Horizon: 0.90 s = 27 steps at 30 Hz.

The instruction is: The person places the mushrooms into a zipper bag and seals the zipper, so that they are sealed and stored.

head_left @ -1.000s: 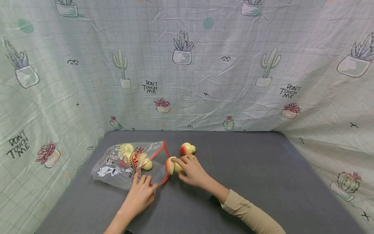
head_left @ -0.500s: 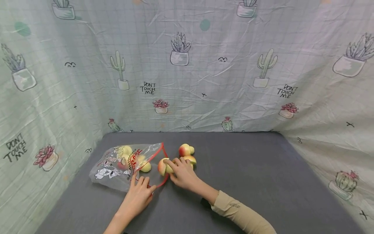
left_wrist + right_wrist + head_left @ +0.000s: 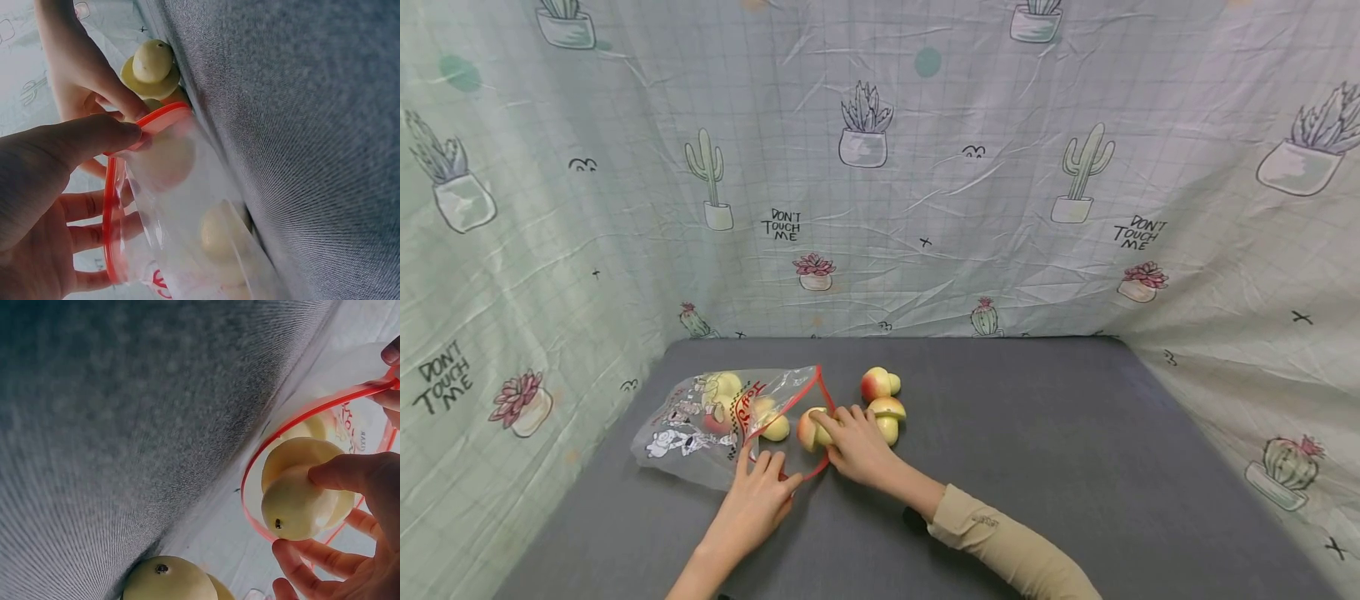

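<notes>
While in right hand (image 3: 859,451), mushroom (image 3: 294,499) (yellow-red)

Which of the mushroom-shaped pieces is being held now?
The piece at the red mouth of the clear bag, held by the right hand. The others are not held: some lie deeper in the bag, two outside on the gray table.

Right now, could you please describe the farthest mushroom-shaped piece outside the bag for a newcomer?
On the grey table, find the clear bag. Right of it lie two loose pieces; the farther one is yours, its stem, unlike its neighbour's, pointing right.
</notes>
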### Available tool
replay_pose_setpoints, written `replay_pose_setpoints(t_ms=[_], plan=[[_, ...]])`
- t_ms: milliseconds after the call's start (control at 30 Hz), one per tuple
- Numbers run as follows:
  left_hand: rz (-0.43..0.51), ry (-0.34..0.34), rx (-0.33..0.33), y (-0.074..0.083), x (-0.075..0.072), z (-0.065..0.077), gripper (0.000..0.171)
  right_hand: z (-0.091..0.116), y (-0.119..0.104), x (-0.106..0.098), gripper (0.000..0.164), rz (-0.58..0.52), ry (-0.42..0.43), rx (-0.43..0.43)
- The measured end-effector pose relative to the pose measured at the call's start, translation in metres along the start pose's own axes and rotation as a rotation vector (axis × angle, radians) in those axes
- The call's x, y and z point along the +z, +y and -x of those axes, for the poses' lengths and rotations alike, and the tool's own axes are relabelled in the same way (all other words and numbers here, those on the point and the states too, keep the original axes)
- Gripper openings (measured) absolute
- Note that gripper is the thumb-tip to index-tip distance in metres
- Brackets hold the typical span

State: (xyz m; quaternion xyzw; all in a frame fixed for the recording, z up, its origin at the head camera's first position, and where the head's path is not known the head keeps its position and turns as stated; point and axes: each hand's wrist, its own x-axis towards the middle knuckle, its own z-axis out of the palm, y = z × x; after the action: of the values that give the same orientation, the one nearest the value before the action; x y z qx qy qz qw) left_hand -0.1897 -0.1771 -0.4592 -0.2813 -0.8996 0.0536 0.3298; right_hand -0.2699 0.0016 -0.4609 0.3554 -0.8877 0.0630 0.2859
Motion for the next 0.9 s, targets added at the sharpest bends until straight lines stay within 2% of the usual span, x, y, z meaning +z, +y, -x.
replay_pose_setpoints(t_ms=[367,700,800,900], plan=[[0.045,0.014,0.010,0.000,0.002,0.000,0.021,-0.010,-0.003,0.008,0.050,0.051,-0.079,-0.021],[0.015,-0.039,-0.003,0.002,-0.003,-0.002,0.021,-0.019,-0.007,0.008,0.052,0.068,-0.163,-0.037],[0.010,-0.048,-0.005,0.002,-0.004,-0.002,0.020,-0.019,-0.007,0.006,0.053,0.063,-0.201,-0.064],[0.009,-0.063,-0.011,0.002,-0.004,-0.002,0.019,-0.015,-0.006,0.002,0.057,0.067,-0.235,-0.127]])
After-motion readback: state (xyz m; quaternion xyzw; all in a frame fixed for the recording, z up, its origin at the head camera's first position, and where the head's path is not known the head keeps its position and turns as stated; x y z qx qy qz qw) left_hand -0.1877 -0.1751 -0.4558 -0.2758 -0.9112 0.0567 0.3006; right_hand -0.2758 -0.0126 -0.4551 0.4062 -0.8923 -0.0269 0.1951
